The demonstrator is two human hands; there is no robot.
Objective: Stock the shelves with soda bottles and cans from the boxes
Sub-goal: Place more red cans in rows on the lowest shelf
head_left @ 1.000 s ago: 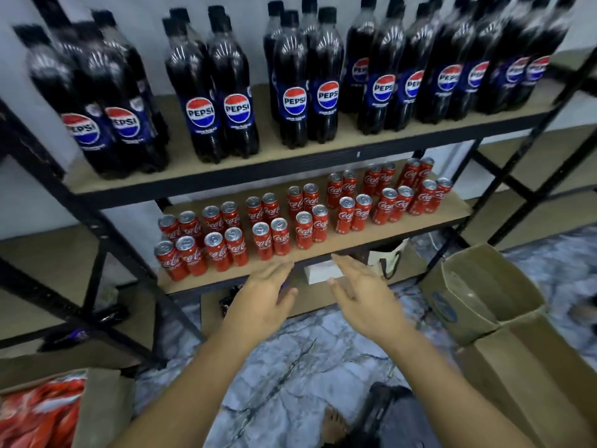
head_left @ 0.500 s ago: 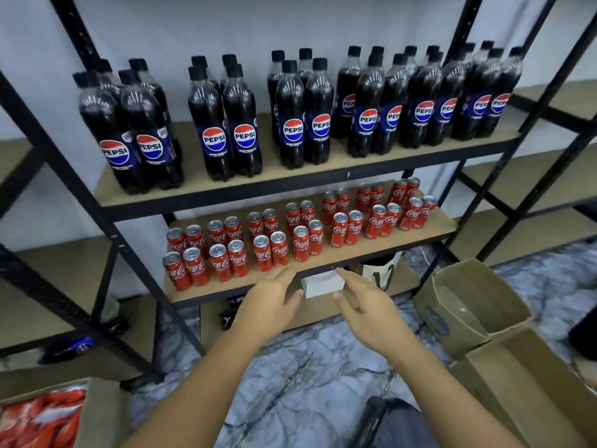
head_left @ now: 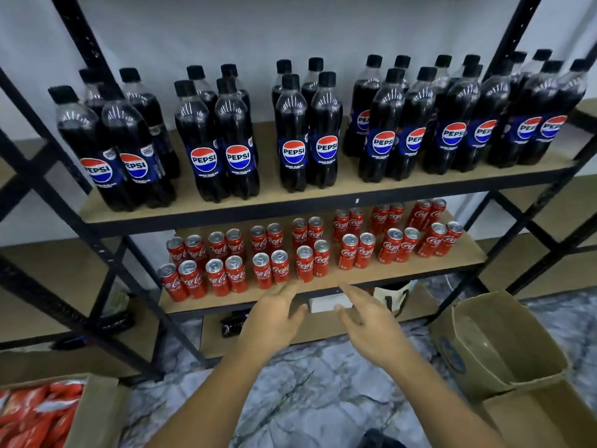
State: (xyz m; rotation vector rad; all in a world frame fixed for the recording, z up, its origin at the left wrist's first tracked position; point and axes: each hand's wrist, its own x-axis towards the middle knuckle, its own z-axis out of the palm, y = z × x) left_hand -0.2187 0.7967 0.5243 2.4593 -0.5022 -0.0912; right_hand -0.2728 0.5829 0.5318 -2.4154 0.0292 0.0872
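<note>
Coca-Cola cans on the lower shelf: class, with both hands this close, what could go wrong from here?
1. The front cans stand near the front edge of the lower shelf; the open left hand or right hand could nudge one over, toppling neighbours or dropping it to the floor.
2. The open cardboard box sits on the floor beside the person; a sideways step might catch it.

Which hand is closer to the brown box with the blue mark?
Right. The right hand is left of the box, apart from it; the left hand is farther left still.
</note>
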